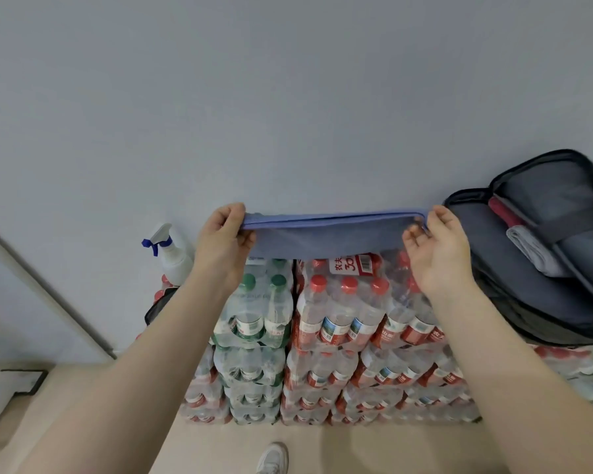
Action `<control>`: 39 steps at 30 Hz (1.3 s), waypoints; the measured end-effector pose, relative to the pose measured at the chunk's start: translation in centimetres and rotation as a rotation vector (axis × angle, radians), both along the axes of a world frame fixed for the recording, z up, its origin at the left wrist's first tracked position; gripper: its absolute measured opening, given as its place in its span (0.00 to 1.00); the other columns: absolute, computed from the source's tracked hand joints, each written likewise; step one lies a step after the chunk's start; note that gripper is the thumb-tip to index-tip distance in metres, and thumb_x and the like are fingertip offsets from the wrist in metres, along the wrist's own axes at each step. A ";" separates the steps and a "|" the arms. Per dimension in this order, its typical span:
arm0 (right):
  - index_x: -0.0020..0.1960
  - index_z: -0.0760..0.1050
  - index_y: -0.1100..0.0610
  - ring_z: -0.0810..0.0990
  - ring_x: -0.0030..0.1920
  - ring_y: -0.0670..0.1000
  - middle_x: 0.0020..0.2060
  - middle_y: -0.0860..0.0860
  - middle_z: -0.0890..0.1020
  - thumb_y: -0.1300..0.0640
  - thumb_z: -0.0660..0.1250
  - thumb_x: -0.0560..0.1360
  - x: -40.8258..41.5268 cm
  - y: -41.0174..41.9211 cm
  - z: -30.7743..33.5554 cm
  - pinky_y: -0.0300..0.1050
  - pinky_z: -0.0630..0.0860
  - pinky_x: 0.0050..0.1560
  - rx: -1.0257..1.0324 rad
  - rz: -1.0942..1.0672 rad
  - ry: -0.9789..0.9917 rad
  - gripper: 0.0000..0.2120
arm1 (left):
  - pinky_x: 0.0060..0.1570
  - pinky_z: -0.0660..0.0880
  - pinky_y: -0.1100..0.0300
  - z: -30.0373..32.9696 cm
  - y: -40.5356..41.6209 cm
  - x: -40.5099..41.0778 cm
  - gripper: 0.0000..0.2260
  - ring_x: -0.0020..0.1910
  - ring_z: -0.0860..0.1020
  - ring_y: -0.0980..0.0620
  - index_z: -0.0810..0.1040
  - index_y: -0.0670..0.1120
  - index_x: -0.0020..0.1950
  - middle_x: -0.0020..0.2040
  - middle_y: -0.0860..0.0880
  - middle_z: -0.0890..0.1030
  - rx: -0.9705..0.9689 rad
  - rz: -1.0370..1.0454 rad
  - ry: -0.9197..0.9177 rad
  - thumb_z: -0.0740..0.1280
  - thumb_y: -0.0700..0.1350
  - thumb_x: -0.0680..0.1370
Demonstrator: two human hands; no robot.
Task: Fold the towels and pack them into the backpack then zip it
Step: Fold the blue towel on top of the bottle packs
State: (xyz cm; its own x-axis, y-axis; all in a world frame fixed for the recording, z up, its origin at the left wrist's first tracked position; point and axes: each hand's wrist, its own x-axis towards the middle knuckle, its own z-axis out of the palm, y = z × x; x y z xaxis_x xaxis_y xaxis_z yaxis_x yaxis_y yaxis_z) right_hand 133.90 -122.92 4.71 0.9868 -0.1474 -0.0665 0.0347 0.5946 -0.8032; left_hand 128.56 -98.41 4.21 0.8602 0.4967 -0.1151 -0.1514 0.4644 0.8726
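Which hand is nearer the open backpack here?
Right. The right hand pinches the blue towel at the end right beside the backpack; the left hand holds the far end, nearer the spray bottle.

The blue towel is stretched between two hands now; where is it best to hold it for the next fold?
Keep a grip on the two short ends of the blue towel, the left hand coming from its left side and the right hand from its right. It hangs doubled along a taut top edge, so pinching both layers at the upper corners probably keeps them aligned.
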 end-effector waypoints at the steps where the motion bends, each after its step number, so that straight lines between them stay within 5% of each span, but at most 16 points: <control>1: 0.44 0.69 0.52 0.73 0.36 0.46 0.36 0.50 0.74 0.64 0.54 0.80 0.5 0.3 1.1 0.37 0.73 0.44 0.020 0.003 -0.039 0.11 | 0.34 0.72 0.67 1.2 0.2 0.4 0.08 0.34 0.70 0.57 0.72 0.47 0.40 0.35 0.51 0.71 0.003 0.011 -0.027 0.61 0.41 0.79; 5: 0.45 0.70 0.50 0.76 0.42 0.46 0.40 0.48 0.75 0.63 0.54 0.80 3.7 1.3 4.1 0.38 0.72 0.53 0.019 0.033 -0.142 0.11 | 0.36 0.72 0.67 4.8 1.4 2.6 0.08 0.33 0.71 0.58 0.74 0.46 0.39 0.34 0.51 0.71 0.070 0.013 -0.089 0.63 0.41 0.78; 13: 0.42 0.68 0.49 0.76 0.45 0.45 0.41 0.47 0.76 0.63 0.54 0.80 11.1 3.8 4.3 0.45 0.66 0.60 0.017 0.036 -0.027 0.13 | 0.44 0.72 0.65 6.7 3.2 9.0 0.05 0.38 0.72 0.56 0.75 0.46 0.42 0.37 0.50 0.73 0.090 -0.041 -0.017 0.63 0.41 0.78; 21: 0.41 0.70 0.51 0.77 0.41 0.47 0.34 0.46 0.79 0.66 0.55 0.78 11.3 2.5 7.8 0.41 0.73 0.54 0.145 0.087 -0.276 0.13 | 0.42 0.73 0.66 9.2 4.4 10.7 0.05 0.38 0.74 0.58 0.76 0.46 0.44 0.38 0.52 0.74 0.120 -0.054 -0.288 0.62 0.39 0.79; 30: 0.38 0.73 0.55 0.70 0.31 0.47 0.32 0.51 0.73 0.64 0.56 0.77 3.9 0.4 0.2 0.38 0.70 0.36 -0.265 -0.097 0.205 0.13 | 0.36 0.76 0.69 0.3 4.0 3.2 0.04 0.37 0.76 0.55 0.78 0.43 0.41 0.40 0.47 0.77 0.381 -0.246 0.210 0.66 0.38 0.76; 33: 0.38 0.74 0.56 0.70 0.30 0.47 0.31 0.51 0.72 0.64 0.57 0.77 1.0 -0.5 -1.7 0.38 0.70 0.36 -0.284 -0.070 0.279 0.12 | 0.43 0.73 0.63 -2.0 3.3 0.0 0.02 0.40 0.75 0.53 0.79 0.44 0.44 0.42 0.47 0.77 0.566 -0.285 0.352 0.70 0.42 0.73; 36: 0.40 0.74 0.58 0.72 0.31 0.48 0.31 0.52 0.73 0.63 0.56 0.77 -1.4 -1.3 -3.4 0.38 0.72 0.37 -0.279 -0.045 0.335 0.11 | 0.52 0.71 0.61 -3.2 2.9 -2.8 0.14 0.48 0.75 0.49 0.78 0.44 0.55 0.49 0.47 0.77 0.788 -0.345 0.460 0.74 0.41 0.70; 39: 0.49 0.74 0.61 0.78 0.39 0.50 0.38 0.54 0.79 0.65 0.55 0.76 -3.5 -1.7 -5.1 0.41 0.75 0.48 -0.257 0.022 0.362 0.09 | 0.30 0.68 0.73 -4.2 1.6 -4.7 0.15 0.33 0.73 0.50 0.76 0.42 0.56 0.37 0.48 0.76 1.051 -0.336 0.481 0.67 0.33 0.71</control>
